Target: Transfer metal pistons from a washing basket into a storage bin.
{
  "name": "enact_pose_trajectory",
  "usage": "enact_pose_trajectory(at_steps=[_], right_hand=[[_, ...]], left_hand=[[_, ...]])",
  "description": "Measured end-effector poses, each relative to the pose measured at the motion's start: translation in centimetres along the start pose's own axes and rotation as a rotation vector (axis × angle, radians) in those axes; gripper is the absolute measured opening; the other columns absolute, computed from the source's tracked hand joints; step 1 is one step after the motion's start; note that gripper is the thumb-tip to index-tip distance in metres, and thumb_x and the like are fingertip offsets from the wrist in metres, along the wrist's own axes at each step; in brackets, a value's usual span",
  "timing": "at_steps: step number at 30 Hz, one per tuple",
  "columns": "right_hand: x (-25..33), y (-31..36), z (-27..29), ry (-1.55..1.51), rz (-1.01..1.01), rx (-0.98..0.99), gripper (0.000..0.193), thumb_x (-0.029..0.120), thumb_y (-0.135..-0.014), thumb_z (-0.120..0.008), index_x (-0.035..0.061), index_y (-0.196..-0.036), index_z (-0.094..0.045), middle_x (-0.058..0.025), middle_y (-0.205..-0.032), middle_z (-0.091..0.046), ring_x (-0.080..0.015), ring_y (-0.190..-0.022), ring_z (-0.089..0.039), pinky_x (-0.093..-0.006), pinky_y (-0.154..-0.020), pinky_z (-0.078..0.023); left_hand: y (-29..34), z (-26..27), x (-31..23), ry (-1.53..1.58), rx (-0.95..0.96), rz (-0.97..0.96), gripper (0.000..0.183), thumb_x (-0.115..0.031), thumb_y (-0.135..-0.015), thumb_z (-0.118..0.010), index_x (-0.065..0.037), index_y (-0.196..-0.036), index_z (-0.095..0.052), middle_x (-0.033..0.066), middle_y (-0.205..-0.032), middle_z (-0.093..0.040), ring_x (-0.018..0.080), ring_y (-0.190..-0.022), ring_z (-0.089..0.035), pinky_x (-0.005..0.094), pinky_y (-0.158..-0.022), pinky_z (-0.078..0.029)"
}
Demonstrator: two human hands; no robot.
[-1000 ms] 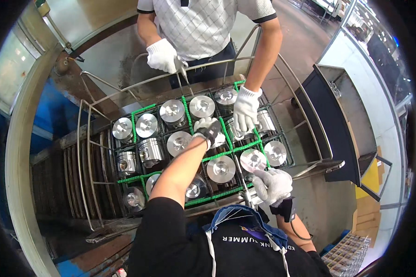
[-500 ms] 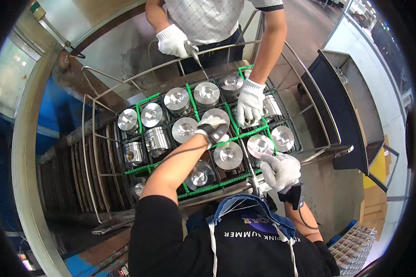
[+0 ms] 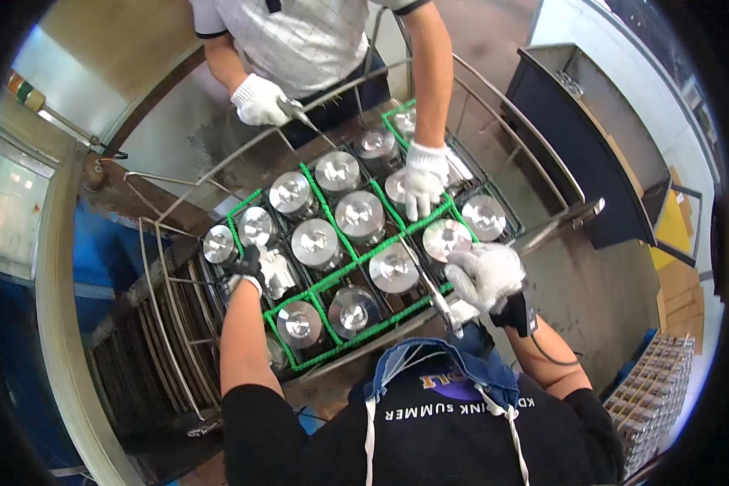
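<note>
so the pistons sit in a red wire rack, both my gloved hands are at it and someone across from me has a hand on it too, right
Not quite: the rack is green, not red, as the head view shows. The rest holds: the pistons sit in it, your left hand and right hand are at it, and the person opposite rests a gloved hand on it.

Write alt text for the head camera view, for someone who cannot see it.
Seen from above, a person's gloved left hand grips a shiny metal piston in a green-edged wire basket packed with similar pistons, while the right hand holds a thin metal tool at the basket's near edge. Opposite, a co-worker's gloved hand rests on another piston.
</note>
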State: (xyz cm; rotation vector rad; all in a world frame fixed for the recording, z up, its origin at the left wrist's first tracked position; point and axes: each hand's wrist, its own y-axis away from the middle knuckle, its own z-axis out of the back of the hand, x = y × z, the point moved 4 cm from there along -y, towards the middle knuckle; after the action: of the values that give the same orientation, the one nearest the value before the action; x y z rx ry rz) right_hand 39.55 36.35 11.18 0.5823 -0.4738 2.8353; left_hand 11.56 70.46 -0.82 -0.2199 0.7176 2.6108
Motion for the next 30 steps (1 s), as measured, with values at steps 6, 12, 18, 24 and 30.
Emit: enact_pose_trajectory(at_steps=[6,12,18,24,30], right_hand=[[-0.1,-1.3,-0.1,-0.004,-0.227,0.288,0.043,0.039,-0.085,-0.058,0.0092,-0.116,-0.055,-0.0188,-0.078,-0.067,-0.0409,-0.075,-0.065,-0.0498,-0.067,-0.051],[-0.1,-1.0,-0.2,0.013,-0.233,0.392,0.043,0.04,-0.088,-0.057,0.0103,-0.119,-0.058,-0.0191,-0.088,-0.069,-0.0384,-0.084,-0.067,-0.0485,-0.075,-0.053],[1.9,-0.8,0.8,-0.009,-0.19,0.294,0.035,0.039,-0.088,-0.057,0.0105,-0.106,-0.063,-0.0182,-0.082,-0.068,-0.0381,-0.079,-0.066,-0.0481,-0.071,-0.052],[0.5,-0.9,0.1,-0.018,-0.277,0.295,0.032,0.039,-0.088,-0.058,0.0117,-0.101,-0.067,-0.0165,-0.078,-0.067,-0.037,-0.076,-0.066,-0.0459,-0.069,-0.053],[0.3,-1.4,-0.3,-0.014,-0.319,0.344,0.03,0.039,-0.088,-0.059,0.0122,-0.098,-0.068,-0.0157,-0.075,-0.067,-0.0362,-0.074,-0.067,-0.0459,-0.068,-0.053]], left_hand=[[-1.3,-2.4,4.1,0.133,0.041,-0.093,0.064,-0.048,-0.065,-0.076,0.0,-0.106,-0.066,0.0201,-0.111,-0.067,0.0298,-0.103,-0.067,0.0411,-0.084,-0.053],[1.5,-1.0,0.7,-0.326,0.013,-0.035,0.061,-0.047,-0.063,-0.077,-0.004,-0.105,-0.068,0.0182,-0.112,-0.068,0.0296,-0.104,-0.067,0.0419,-0.084,-0.053],[-2.1,-4.0,8.9,-0.175,-0.063,0.083,0.064,-0.051,-0.069,-0.069,-0.008,-0.117,-0.064,0.0211,-0.117,-0.064,0.0362,-0.108,-0.061,0.046,-0.092,-0.048],[-2.5,-2.0,13.4,-0.154,-0.36,0.135,0.062,-0.044,-0.07,-0.067,0.0,-0.113,-0.065,0.0233,-0.103,-0.068,0.0353,-0.092,-0.067,0.0446,-0.079,-0.052],[-2.7,-7.9,18.9,-0.306,-0.293,0.294,0.035,-0.028,-0.067,-0.072,-0.005,-0.092,-0.063,0.0129,-0.088,-0.068,0.0336,-0.083,-0.065,0.0451,-0.075,-0.05]])
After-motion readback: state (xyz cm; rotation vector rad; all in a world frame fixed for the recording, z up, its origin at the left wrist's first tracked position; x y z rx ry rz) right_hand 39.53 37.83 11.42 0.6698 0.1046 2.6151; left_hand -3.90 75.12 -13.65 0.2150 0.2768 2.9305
